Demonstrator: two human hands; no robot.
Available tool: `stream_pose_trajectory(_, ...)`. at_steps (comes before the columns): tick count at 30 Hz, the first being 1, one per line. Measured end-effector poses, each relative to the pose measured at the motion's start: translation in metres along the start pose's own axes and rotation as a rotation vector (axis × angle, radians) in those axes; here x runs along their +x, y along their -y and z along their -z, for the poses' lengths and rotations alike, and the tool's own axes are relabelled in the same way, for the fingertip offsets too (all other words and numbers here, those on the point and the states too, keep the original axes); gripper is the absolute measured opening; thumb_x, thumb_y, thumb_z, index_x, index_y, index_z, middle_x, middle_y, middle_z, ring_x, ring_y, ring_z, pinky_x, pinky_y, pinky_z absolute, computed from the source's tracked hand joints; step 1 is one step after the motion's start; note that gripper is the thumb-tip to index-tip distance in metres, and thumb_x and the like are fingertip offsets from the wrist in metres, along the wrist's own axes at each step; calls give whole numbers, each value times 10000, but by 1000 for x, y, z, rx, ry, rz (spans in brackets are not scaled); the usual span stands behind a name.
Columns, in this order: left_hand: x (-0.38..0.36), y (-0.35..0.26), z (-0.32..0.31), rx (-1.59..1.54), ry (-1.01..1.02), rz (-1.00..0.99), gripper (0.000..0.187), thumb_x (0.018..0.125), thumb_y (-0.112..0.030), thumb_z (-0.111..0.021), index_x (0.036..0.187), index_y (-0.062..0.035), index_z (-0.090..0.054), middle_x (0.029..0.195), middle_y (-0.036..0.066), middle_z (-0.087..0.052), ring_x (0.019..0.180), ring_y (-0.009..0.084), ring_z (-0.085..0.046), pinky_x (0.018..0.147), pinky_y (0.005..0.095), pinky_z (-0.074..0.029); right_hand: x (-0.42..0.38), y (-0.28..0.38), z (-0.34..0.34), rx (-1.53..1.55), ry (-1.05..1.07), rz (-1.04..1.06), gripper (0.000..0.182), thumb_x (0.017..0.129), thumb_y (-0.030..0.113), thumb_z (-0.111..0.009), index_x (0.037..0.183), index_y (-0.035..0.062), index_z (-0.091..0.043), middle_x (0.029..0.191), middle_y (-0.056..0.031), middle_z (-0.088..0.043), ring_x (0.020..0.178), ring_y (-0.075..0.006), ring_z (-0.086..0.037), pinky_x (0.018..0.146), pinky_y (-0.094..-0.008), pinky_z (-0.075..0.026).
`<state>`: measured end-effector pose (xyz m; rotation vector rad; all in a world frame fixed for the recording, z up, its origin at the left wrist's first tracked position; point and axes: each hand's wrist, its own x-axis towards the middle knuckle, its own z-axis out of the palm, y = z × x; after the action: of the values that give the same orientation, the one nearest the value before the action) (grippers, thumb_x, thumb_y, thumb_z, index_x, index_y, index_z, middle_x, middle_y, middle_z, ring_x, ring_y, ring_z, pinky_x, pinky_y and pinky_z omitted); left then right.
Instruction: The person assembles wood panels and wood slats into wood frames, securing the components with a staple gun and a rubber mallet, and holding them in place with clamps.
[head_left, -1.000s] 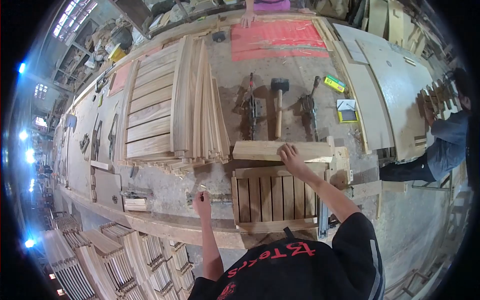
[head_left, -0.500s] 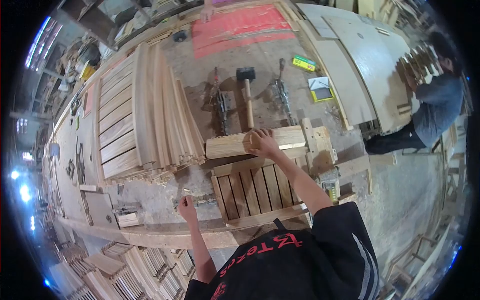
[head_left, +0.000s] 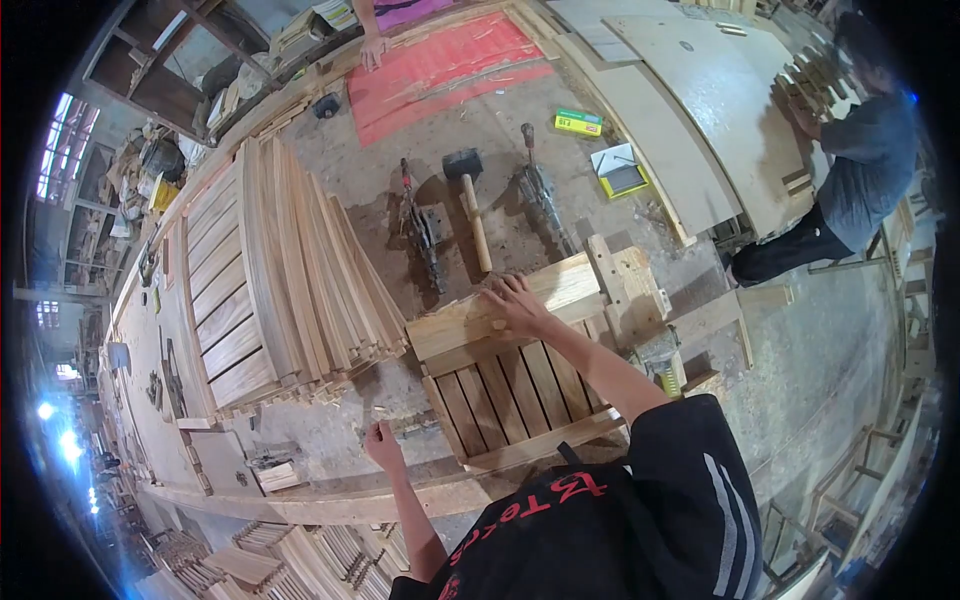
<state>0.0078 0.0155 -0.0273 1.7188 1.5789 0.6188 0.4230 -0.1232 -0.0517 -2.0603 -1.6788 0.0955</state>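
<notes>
My right hand [head_left: 515,308] grips a thick wooden beam [head_left: 565,284] from above, its fingers over the far edge. The beam lies across the far side of a slatted wooden panel [head_left: 510,395], covering that end of the slats. A notched wooden block [head_left: 625,290] stands at the beam's right end. To the left of the panel, my left hand [head_left: 382,443] is closed with fingertips pressed together above the bench; whatever is in it is too small to make out. Beyond the beam lie a black-headed mallet [head_left: 478,220] and two metal clamps [head_left: 425,240] [head_left: 545,190].
Stacked slatted panels [head_left: 290,270] stand on the left. A red sheet [head_left: 440,75] lies at the far side, with another person's hand [head_left: 373,50] on it. A green-yellow box [head_left: 578,122] sits at right. Another person [head_left: 870,170] carries wooden pieces beside large boards [head_left: 690,110].
The beam has come nearer to me and tipped, showing more of its broad face and covering the panel's far rail. My right hand stays on it. The camera view has shifted slightly.
</notes>
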Motion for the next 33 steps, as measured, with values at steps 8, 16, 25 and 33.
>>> stream_pose_trajectory(8, -1, 1, -1, 31, 3, 25, 235, 887, -155, -591, 749, 35, -593, 597, -5, -472, 571, 85, -401, 513, 279, -324, 0, -10, -23, 50, 125, -204, 709, 792, 540, -579, 1309, 70, -464, 1190, -159, -504, 1167, -345, -427, 1039, -502, -270)
stream_pose_trajectory(16, -3, -6, 0, 37, -11, 2, 254, 891, -183, -600, 762, 35, -603, 590, -13, -460, 562, 74, -378, 503, 281, -298, -13, -20, -21, -20, 98, -198, 684, 857, 596, -481, 1272, 53, -501, 1211, -171, -512, 1185, -345, -431, 1076, -495, -254)
stream_pose_trajectory(25, -7, -10, 0, 31, -50, 54, 212, 897, -164, -605, 809, 27, -622, 605, -5, -487, 572, 79, -394, 514, 276, -323, -11, -11, -18, 6, -60, -183, 639, 826, 511, -596, 1257, 50, -497, 1251, -176, -490, 1226, -361, -410, 1080, -501, -255)
stream_pose_trajectory(33, -10, -21, -1, -2, -104, 183, 196, 931, -126, -574, 804, 22, -595, 634, -27, -456, 597, 80, -389, 521, 276, -333, 139, -99, 138, 102, -863, -413, 439, 837, 288, -701, 1135, -9, -576, 1154, -195, -585, 1079, -327, -542, 918, -391, -422)
